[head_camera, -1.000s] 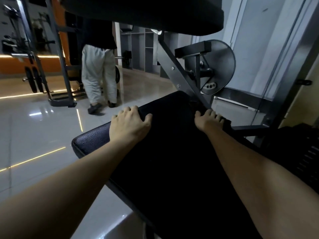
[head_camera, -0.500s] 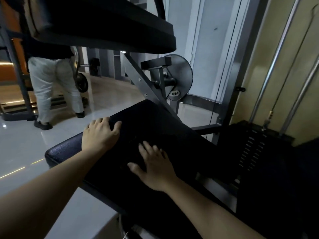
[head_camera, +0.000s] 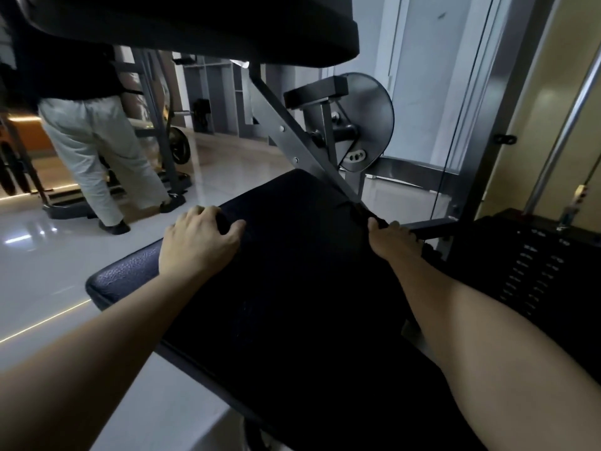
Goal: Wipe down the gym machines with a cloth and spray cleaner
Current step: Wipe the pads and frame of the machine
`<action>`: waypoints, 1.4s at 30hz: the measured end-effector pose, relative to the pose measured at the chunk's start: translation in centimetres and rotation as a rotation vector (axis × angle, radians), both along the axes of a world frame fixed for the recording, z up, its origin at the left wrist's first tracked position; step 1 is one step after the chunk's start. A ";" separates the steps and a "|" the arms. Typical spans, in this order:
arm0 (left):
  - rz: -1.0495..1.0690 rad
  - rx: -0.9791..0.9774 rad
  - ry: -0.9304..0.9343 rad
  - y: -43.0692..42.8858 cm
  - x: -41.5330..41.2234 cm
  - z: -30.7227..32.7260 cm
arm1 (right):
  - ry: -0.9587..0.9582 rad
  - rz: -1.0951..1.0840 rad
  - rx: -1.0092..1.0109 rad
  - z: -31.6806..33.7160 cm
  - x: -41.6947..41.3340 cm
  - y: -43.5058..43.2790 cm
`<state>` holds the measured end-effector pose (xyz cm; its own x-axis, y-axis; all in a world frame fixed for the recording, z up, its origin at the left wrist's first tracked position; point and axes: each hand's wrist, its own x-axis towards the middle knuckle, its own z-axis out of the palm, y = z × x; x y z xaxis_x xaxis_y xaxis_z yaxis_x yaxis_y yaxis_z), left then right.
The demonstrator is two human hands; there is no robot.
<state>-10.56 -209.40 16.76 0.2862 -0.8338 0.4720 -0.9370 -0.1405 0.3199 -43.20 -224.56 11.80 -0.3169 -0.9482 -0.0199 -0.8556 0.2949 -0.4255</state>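
left hand (head_camera: 198,242) curled over seat pad (head_camera: 292,271) far edge | right hand (head_camera: 393,242) gripping its right corner | arms outstretched

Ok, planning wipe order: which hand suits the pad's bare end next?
Probably left: the left hand holds the cloth edge beside the bare pad end; the right hand grips the far corner.

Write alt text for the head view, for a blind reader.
The left hand and right hand grip opposite edges of a dark cloth spread over a padded machine seat. A weight stack stands to the right, a person in pale trousers beyond.
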 end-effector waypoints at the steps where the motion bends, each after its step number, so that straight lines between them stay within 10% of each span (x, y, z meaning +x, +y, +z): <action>1: 0.008 0.010 -0.002 -0.1 0.1 0.1 | 0.000 -0.015 0.007 -0.1 0.3 0.2; 16: -0.102 0.079 -0.082 2.1 -3.5 0.6 | 0.135 0.674 -0.189 -2.1 9.0 23.4; 32: -0.188 0.071 -0.160 1.1 -4.2 -1.9 | -0.246 -0.581 0.199 -4.3 -8.8 7.2; 42: -0.131 0.092 -0.211 0.3 -4.8 -2.2 | 0.022 0.132 0.016 0.1 3.0 3.7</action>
